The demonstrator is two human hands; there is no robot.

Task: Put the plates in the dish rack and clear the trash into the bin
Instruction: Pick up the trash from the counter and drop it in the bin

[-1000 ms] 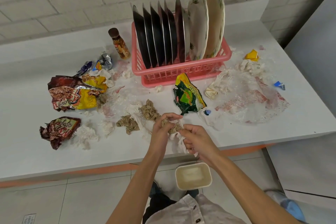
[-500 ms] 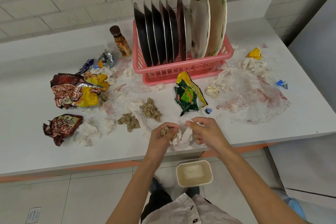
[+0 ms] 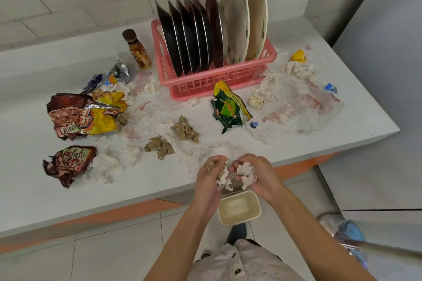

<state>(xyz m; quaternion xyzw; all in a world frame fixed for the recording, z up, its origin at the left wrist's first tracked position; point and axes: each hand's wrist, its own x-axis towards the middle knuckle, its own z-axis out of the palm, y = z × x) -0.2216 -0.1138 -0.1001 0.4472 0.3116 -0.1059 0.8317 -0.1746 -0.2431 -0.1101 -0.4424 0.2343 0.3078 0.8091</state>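
Trash (image 3: 245, 172) inside curled fingers (image 3: 251, 159)

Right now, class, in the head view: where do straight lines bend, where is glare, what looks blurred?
Head view, distortion: the table's edges slant and bow. Head view, glare: pale streaks on the dark plates, sheen on the clear plastic film. Head view, blur: the blue thing at lower right is smeared, the crumpled tissue in the left hand and right hand soft-edged. Light even, shadows faint.
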